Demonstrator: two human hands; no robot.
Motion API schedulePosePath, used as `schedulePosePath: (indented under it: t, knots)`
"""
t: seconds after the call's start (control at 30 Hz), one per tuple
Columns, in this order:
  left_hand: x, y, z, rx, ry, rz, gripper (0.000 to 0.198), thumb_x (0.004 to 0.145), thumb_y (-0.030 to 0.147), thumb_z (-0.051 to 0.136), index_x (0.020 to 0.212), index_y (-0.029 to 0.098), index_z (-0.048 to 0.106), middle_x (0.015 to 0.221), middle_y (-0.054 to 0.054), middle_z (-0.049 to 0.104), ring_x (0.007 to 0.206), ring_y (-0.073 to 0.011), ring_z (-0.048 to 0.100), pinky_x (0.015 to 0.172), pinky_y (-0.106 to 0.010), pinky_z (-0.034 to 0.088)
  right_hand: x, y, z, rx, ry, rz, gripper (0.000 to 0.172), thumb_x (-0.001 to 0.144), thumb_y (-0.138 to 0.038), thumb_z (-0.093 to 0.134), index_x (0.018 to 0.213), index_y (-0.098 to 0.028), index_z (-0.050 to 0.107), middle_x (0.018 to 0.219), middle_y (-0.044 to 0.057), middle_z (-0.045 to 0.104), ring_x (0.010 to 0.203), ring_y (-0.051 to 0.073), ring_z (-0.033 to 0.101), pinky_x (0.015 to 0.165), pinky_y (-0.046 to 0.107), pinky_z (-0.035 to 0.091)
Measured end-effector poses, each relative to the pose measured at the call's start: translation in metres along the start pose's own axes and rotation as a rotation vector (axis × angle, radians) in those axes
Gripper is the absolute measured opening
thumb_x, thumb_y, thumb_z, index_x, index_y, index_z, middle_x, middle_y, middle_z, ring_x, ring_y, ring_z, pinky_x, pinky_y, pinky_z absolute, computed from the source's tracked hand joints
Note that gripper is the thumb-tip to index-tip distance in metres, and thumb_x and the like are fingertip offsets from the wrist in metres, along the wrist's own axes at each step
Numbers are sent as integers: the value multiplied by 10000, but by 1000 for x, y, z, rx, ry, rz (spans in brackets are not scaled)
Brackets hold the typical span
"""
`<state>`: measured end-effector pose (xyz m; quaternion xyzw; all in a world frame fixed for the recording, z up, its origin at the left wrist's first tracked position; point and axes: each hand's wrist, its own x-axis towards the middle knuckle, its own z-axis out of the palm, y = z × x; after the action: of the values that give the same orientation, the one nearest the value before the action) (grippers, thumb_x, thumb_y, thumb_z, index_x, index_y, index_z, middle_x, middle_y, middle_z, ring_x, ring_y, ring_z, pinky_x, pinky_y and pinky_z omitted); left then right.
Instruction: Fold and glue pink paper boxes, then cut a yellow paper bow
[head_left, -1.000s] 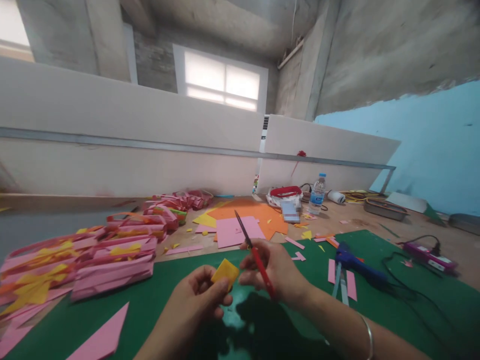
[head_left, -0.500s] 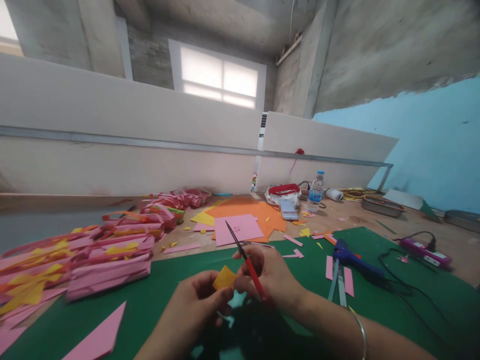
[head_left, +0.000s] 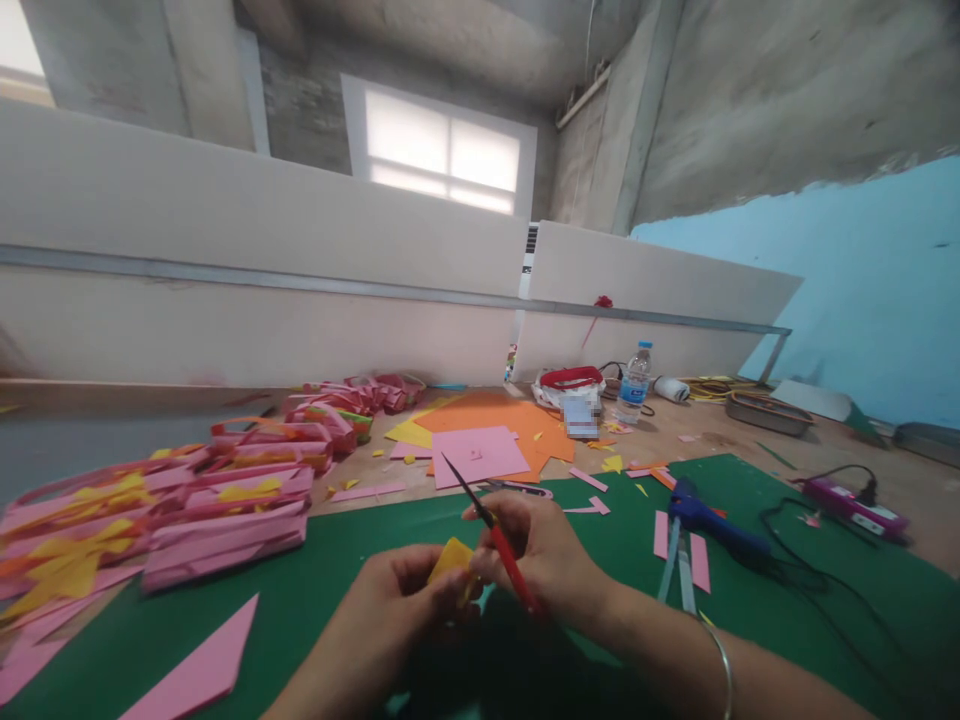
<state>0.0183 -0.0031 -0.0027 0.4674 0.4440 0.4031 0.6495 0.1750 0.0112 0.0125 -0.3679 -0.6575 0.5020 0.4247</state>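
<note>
My left hand point(head_left: 390, 605) pinches a small folded piece of yellow paper point(head_left: 452, 558) between thumb and fingers. My right hand point(head_left: 547, 550) holds red-handled scissors point(head_left: 508, 560), their dark pointed blades aimed up and to the left. Its fingertips also meet the right edge of the yellow piece, so both hands touch it. Under the hands lies a green mat point(head_left: 345, 565). Beyond them, a pink sheet point(head_left: 480, 452) rests on orange sheets point(head_left: 551, 440).
Pink paper bags point(head_left: 225, 535) with yellow bows crowd the left side. A large pink offcut point(head_left: 206, 665) lies at front left. On the right are a blue glue gun point(head_left: 712, 520) with its cord and a purple power strip point(head_left: 855, 508). A water bottle point(head_left: 634, 385) stands at the back.
The yellow piece has turned and tilted between my fingers, and now looks more folded. My hands and the scissors have barely shifted.
</note>
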Motion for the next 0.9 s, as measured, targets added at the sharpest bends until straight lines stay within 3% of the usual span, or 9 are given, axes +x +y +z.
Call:
schedulePosePath:
  t: [0.1, 0.2, 0.33, 0.43, 0.57, 0.63, 0.73, 0.9]
  knots:
    - [1, 1, -1, -50, -77, 8, 328, 562, 422, 766, 542, 116, 652, 439, 7, 528, 418, -73, 393, 430, -193, 239, -1, -5, 0, 2, -14, -20, 346, 601, -203, 754, 912, -153, 612, 653, -37, 571, 564, 104, 548, 597, 263, 467]
    - [1, 2, -3, -99, -106, -8, 304, 614, 406, 742, 589, 110, 680, 477, -15, 575, 418, -63, 404, 431, -183, 267, -1, -10, -3, 31, -24, -20, 357, 613, -221, 746, 935, -157, 606, 667, -38, 566, 571, 99, 535, 589, 253, 455]
    - [-3, 9, -5, -94, 24, -27, 328, 601, 425, 746, 746, 132, 720, 579, -47, 660, 508, -107, 549, 522, -201, 423, -1, -11, -6, 27, 8, -5, 359, 626, -194, 720, 962, -160, 596, 676, -45, 553, 572, 83, 503, 569, 224, 419]
    - [-6, 16, -5, 14, 123, 44, 293, 554, 383, 777, 722, 151, 718, 575, -31, 672, 542, -132, 590, 567, -229, 474, 1, -8, -7, 0, -8, 1, 338, 621, -149, 698, 943, -160, 598, 680, -47, 555, 560, 74, 490, 552, 211, 401]
    - [-6, 18, -1, 47, 90, 44, 341, 568, 398, 768, 815, 169, 715, 657, -27, 695, 578, -144, 611, 556, -238, 486, 1, -9, -6, -40, 40, 37, 327, 617, -127, 682, 926, -155, 579, 657, -52, 555, 562, 82, 503, 550, 211, 404]
    - [-5, 13, 1, -17, 29, 40, 375, 525, 375, 801, 825, 171, 706, 656, -22, 689, 570, -143, 613, 537, -232, 472, 1, -10, -6, -42, 52, 65, 341, 615, -131, 682, 934, -153, 564, 638, -53, 557, 554, 90, 513, 551, 218, 413]
    - [-1, 3, -1, -29, -29, 25, 316, 475, 327, 832, 676, 137, 680, 526, -8, 633, 461, -99, 542, 473, -196, 400, 0, -9, -7, -28, 34, 69, 341, 614, -131, 677, 934, -153, 561, 620, -53, 563, 532, 93, 517, 542, 222, 417]
    - [4, -4, -9, 57, -36, -5, 336, 530, 401, 793, 685, 123, 684, 499, 5, 582, 407, -61, 429, 416, -177, 301, 2, -5, -7, -37, -15, 29, 351, 610, -100, 668, 945, -152, 578, 648, -48, 560, 540, 80, 492, 532, 208, 397]
